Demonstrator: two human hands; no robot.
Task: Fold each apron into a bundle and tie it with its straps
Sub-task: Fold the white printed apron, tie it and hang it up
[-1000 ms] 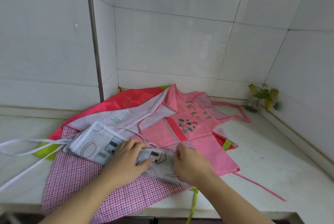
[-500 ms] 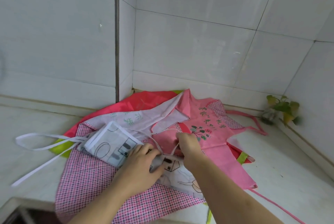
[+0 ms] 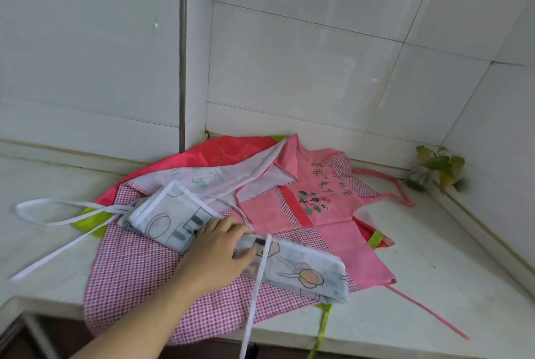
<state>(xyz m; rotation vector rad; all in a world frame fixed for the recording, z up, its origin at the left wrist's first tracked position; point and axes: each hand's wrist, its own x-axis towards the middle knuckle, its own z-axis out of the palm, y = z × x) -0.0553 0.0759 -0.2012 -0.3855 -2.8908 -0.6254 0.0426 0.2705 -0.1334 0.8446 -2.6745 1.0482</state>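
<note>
A white printed apron (image 3: 307, 272), folded into a long bundle, lies across a pink-checked apron (image 3: 136, 272). My left hand (image 3: 217, 245) presses flat on the bundle's middle. One white strap (image 3: 257, 280) runs taut from the bundle's top, over it, and down past the frame's bottom edge. More white straps (image 3: 58, 214) trail loose to the left. A pink embroidered apron (image 3: 318, 202) and a red apron (image 3: 231, 147) lie spread behind. My right hand is out of view.
The aprons cover a pale counter (image 3: 434, 286) in a tiled corner. A small potted plant (image 3: 434, 167) stands at the back right. A pink strap (image 3: 428, 312) and a green strap (image 3: 321, 332) reach the front edge, below which is a dark gap.
My right hand picked up a white strap behind the bundle, drew it over toward me and left the frame. My left hand stayed pressed on the bundle.
</note>
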